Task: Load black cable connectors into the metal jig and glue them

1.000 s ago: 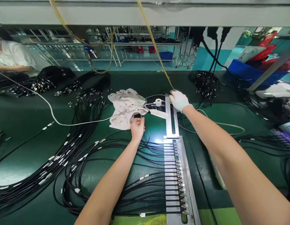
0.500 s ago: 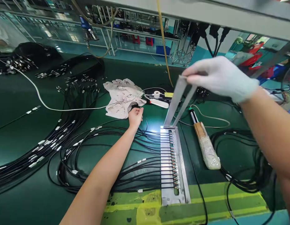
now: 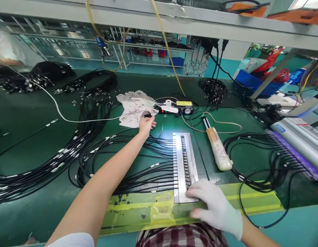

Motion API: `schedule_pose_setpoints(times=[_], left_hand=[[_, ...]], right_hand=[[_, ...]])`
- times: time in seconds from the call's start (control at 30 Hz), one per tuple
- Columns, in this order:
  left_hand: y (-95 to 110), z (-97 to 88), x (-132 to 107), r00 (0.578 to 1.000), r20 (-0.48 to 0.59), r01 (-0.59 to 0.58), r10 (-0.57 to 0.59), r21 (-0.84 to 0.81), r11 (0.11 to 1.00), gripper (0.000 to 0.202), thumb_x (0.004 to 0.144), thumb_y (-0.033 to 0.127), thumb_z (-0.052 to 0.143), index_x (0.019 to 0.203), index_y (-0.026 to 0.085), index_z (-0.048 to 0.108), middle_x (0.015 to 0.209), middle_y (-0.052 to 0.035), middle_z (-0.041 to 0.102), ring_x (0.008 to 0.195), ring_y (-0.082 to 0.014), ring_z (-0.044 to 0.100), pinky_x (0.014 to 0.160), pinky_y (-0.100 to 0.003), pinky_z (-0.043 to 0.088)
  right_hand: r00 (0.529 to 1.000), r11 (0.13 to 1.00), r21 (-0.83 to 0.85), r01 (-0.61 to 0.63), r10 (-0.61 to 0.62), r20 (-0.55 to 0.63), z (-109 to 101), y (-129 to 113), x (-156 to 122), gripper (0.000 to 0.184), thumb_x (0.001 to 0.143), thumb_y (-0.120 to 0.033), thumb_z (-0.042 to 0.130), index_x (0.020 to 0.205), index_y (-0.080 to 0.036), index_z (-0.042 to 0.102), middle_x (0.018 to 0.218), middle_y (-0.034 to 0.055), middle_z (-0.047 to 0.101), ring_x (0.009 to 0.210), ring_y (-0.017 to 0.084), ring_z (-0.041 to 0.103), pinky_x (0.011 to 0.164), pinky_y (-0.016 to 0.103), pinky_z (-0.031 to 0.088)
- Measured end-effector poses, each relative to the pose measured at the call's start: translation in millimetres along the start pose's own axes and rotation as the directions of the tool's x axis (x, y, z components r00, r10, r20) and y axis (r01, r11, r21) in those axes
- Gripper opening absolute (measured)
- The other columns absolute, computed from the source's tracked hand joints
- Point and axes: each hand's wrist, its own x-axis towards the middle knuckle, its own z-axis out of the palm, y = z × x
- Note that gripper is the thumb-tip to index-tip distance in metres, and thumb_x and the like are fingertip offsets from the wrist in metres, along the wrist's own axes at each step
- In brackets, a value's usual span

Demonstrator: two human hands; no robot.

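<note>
A metal fixture [image 3: 177, 164] lies on the green bench with several black cables [image 3: 148, 183] entering its slotted left side. Its metal cover frame [image 3: 191, 154] lies flat on top, and a row of small connectors shows through the long opening. My right hand [image 3: 215, 207], in a white glove, is at the fixture's near end, fingertips on the metal and thumb held apart. My left hand [image 3: 147, 126] is bare, resting beside a crumpled whitish cloth [image 3: 134, 108] with its fingers curled. Whatever those fingers may hold is hidden.
Behind sits a black box with a gauge [image 3: 187, 110]. A tape-wrapped tool [image 3: 218, 151] lies right of the fixture. Cable bundles [image 3: 68, 151] cover the left side. A silver and purple device [image 3: 300, 144] stands at right, and a shelf beam [image 3: 138, 22] crosses above.
The metal cover frame, earlier held upright by my right hand, now lies flat on the fixture. My right hand has moved down to the near end. My left hand stays by the cloth.
</note>
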Motion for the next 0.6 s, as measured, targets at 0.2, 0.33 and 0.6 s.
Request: schedule_pose_setpoints(times=[0.2,0.33,0.6], left_hand=[[31,-52.3,-147,0.953,0.271,-0.164,0.139,0.075,0.984,0.019,0.088,0.034,0.064,0.075,0.021,0.067,0.072,-0.0015,0.061,0.071,-0.0162,0.056,0.067,-0.026,0.045],[11,-74.8,-277,0.682,0.729,-0.241,-0.053,0.293,0.925,0.024,0.095,0.036,0.052,0.103,0.033,0.074,0.100,-0.0086,0.067,0.093,-0.0258,0.057,0.084,-0.038,0.045],[-11,-61.3,-339,0.778,0.602,0.120,-0.179,0.137,0.983,0.044,0.094,0.039,0.052,0.138,0.045,0.055,0.128,-0.0084,0.057,0.124,-0.0306,0.046,0.110,-0.050,0.033]], right_hand=[[0.898,0.916,-0.054,-0.397,0.375,-0.232,-12,16,-31,0.034,0.098,-0.034,0.050,0.131,-0.028,0.055,0.126,0.0111,0.058,0.117,0.030,0.055,0.100,0.051,0.047],[0.919,0.909,-0.166,-0.383,0.355,-0.174,-1,13,-30,0.040,0.095,-0.037,0.053,0.133,-0.028,0.057,0.122,0.0135,0.058,0.105,0.034,0.056,0.087,0.053,0.051],[0.837,0.870,0.106,-0.481,0.492,-0.240,27,0,-20,0.044,0.093,-0.041,0.050,0.136,-0.032,0.056,0.131,0.0120,0.054,0.121,0.035,0.051,0.099,0.056,0.048]])
